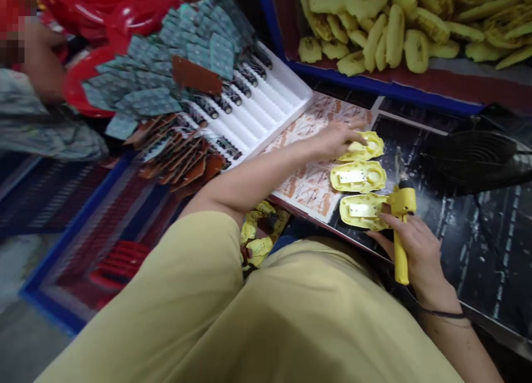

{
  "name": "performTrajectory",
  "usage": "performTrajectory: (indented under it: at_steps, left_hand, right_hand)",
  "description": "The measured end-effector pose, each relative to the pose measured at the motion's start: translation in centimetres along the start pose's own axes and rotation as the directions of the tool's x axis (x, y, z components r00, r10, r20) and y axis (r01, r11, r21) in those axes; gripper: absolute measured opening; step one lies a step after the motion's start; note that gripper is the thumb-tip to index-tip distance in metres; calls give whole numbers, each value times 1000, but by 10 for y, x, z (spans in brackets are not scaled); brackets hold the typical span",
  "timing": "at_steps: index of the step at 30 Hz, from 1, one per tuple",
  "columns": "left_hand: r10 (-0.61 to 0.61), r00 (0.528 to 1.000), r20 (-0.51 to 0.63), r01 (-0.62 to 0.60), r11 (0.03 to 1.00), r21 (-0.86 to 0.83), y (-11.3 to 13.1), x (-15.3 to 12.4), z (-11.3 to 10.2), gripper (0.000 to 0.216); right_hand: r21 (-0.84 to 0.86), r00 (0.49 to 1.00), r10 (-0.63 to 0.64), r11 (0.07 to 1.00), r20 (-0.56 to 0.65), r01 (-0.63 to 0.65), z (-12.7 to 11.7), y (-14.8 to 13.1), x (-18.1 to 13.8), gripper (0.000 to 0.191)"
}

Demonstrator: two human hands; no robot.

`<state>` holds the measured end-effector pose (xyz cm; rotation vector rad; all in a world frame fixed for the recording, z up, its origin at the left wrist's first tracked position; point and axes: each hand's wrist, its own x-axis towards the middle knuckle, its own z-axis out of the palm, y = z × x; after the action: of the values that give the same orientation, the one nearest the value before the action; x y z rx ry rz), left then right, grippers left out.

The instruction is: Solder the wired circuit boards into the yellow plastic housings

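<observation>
Three yellow plastic shell halves lie in a column at the table's edge. My left hand [338, 141] reaches across to the far shell half [374, 146], its fingers closed on the left side of it. The middle shell half [376, 178] has a pale rectangular plate inside and a round ring at its right. My right hand [421, 250] grips a yellow glue gun [403, 201], nozzle pointing away from me and handle toward me. Fingers of that same hand touch the right end of the near shell half [347, 211], which also has a pale plate.
A white foam tray [266, 117] with wired parts and green and brown circuit boards [145, 61] stands left. A blue-edged bin of yellow shells [394, 34] is at the back. A black round-grilled object [477, 156] sits right. Another person's arm [45, 61] shows far left.
</observation>
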<state>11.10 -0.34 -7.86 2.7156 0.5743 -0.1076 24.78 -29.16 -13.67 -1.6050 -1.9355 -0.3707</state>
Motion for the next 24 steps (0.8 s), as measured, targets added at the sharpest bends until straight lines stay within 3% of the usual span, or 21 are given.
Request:
performTrajectory:
  at_steps: [2, 5, 8, 12, 16, 19, 22, 24]
  left_hand:
    - [-10, 999, -45, 11, 1000, 21, 15, -15, 14, 57]
    - [58, 992, 113, -67, 995, 73, 28, -29, 28, 64]
    - [118, 985, 124, -132, 985, 112, 27, -25, 28, 64]
    - [90, 996, 18, -92, 983, 156, 28, -19, 15, 64]
    - [20, 989, -148, 11, 979, 205, 28, -58, -6, 52]
    - [-155, 984, -85, 176, 914, 365, 6, -117, -33, 43]
    - [-420, 882, -212, 469, 749, 468, -29, -173, -64, 42]
    - [-562, 797, -219, 591, 655, 470, -51, -199, -81, 46]
  right_hand:
    - [-24, 1000, -14, 1000, -11, 13, 2, 5, -5, 28]
    - [-59, 998, -36, 998, -60, 33, 8, 14, -9, 28]
    - [-90, 994, -52, 995, -98, 43, 16, 20, -7, 31]
    - [-72, 991, -41, 997, -131, 32, 22, 25, -7, 41]
    - [-76, 979, 29, 996, -200, -45, 22, 30, -14, 47]
    - [-69, 976, 56, 995, -209, -71, 22, 30, -20, 46]
    - [-55, 984, 51, 997, -168, -61, 22, 25, -21, 60]
    - [-68, 978, 30, 997, -208, -45, 22, 22, -18, 67]
